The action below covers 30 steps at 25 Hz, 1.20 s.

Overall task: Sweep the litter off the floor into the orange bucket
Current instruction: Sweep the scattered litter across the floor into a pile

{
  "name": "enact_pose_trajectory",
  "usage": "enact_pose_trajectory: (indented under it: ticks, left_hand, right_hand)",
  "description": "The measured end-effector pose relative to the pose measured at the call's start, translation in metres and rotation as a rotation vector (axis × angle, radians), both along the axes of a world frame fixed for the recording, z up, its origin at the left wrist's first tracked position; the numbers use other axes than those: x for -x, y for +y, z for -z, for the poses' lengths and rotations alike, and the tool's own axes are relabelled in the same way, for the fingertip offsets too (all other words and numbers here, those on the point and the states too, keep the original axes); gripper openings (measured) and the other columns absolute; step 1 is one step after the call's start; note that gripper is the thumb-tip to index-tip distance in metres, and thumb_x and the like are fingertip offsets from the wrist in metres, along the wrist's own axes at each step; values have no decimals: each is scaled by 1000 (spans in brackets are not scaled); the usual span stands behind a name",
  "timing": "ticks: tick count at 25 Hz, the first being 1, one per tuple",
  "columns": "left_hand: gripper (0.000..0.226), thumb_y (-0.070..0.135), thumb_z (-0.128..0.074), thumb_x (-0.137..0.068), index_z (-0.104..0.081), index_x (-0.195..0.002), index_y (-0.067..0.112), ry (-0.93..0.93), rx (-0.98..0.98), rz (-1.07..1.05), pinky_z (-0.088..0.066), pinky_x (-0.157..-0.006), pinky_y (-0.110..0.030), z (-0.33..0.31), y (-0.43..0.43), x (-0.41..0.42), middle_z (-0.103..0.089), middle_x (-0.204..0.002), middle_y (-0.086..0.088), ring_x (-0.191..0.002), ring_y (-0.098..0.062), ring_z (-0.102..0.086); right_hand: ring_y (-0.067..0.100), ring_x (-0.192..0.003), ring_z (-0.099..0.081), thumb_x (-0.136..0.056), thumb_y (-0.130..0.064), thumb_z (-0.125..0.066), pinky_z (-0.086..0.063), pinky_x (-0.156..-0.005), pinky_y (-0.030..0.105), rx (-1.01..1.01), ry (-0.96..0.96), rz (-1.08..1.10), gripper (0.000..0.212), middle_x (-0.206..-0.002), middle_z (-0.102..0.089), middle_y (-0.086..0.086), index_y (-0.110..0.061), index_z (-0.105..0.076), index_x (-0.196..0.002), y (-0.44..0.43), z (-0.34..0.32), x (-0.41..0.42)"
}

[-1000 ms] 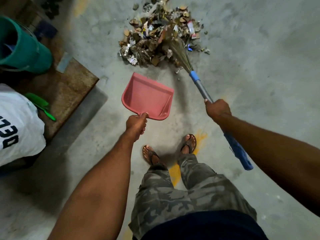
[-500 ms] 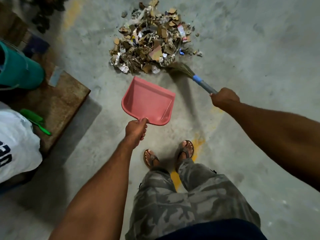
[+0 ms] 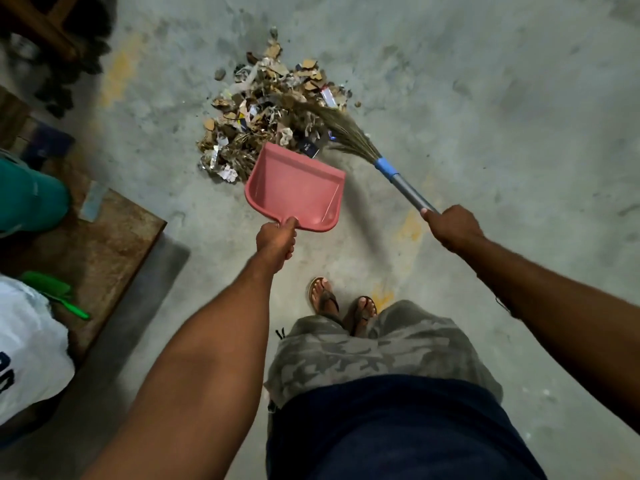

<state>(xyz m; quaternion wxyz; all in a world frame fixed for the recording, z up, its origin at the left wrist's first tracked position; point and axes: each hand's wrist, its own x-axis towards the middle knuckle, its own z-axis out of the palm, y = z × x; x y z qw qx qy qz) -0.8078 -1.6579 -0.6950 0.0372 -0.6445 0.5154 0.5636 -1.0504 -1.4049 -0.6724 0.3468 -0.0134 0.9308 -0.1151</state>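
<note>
A heap of litter (image 3: 266, 112), torn cardboard, paper and foil scraps, lies on the grey concrete floor ahead of me. My left hand (image 3: 276, 242) grips the handle of a pink dustpan (image 3: 294, 192); the pan's front lip touches the near edge of the heap. My right hand (image 3: 453, 228) is closed around the grey and blue handle of a straw broom (image 3: 349, 133). The bristles rest against the right side of the heap. No orange bucket is in sight.
A teal bucket (image 3: 31, 199) and a rusty brown platform (image 3: 100, 251) stand at the left, with a green brush (image 3: 52, 292) and a white printed sack (image 3: 27, 355). Dark clutter (image 3: 69, 57) fills the upper left corner. My sandalled feet (image 3: 343, 303) stand behind the dustpan.
The dustpan has moved forward until its lip meets the heap. The broom has swung from the near side of the litter round to its right side.
</note>
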Motion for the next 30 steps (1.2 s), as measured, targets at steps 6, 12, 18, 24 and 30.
enact_pose_trajectory:
  ticks: [6, 12, 18, 24, 30]
  left_hand:
    - [31, 34, -68, -90, -71, -79, 5, -33, -1, 25, -36, -42, -22, 18, -20, 53, -58, -54, -1, -42, -15, -47]
    - [30, 33, -68, -91, -71, -80, 6, -143, 15, -70, -37, -44, -23, 60, -7, 98, -59, -55, -1, -41, -15, -47]
    - [29, 33, -69, -91, -71, -80, 6, -152, 39, -220, -36, -43, -23, 56, 13, 163, -59, -59, -4, -41, -15, -46]
    - [29, 33, -70, -89, -66, -72, 9, -82, 50, -217, -33, -40, -21, 30, 3, 251, -56, -54, -2, -38, -15, -43]
    - [32, 32, -68, -91, -63, -68, 10, -64, 27, -202, -32, -39, -19, 43, -18, 303, -54, -53, -1, -35, -13, -42]
  right_hand:
    - [39, -78, -73, -94, -52, -59, -63, -74, 46, -44, -116, 203, 55, -92, -75, 23, 2, -69, -103, -2, 45, 35]
    - [36, -77, -72, -94, -45, -64, -59, -66, 39, -46, -296, -89, 46, -91, -73, 19, 0, -66, -105, -77, 92, 105]
    - [29, -64, -63, -98, -52, -59, -41, -48, 28, 61, -250, -286, 45, -82, -63, 12, -8, -58, -101, -109, 72, 181]
    - [37, -96, -67, -95, -58, -56, -46, -71, 34, -9, -22, -376, 50, -106, -69, 15, -10, -66, -108, -56, 38, 261]
    - [39, -89, -66, -94, -56, -54, -46, -70, 35, -102, 63, -275, 48, -99, -70, 18, -10, -66, -97, -32, 51, 319]
